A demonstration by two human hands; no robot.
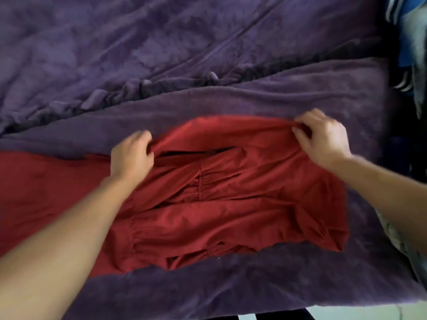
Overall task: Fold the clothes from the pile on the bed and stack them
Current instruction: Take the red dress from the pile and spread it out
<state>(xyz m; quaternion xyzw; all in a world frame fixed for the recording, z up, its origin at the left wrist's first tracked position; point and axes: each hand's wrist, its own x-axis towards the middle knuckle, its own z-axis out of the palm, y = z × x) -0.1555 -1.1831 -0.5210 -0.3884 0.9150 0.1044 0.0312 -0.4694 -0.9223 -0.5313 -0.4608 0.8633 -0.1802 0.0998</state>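
The red garment [242, 211] is lying rumpled on the bed's purple blanket [254, 98], one part trailing off to the left. Both hands are holding its far edge: the left hand [130, 155] is curling its fingers round bunched cloth, and the right hand [323, 139] is pinching the hem. A fold seems to be starting (what kind of garment is unclear). Next, that edge probably needs drawing evenly toward the near side. More clothes [413, 38] are waiting at far right.

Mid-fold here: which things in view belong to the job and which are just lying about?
Job: red garment, gripped by left hand and right hand; clothes heap at right edge, probably the pile.
Lying about: purple blanket; patterned fabric, lower right.
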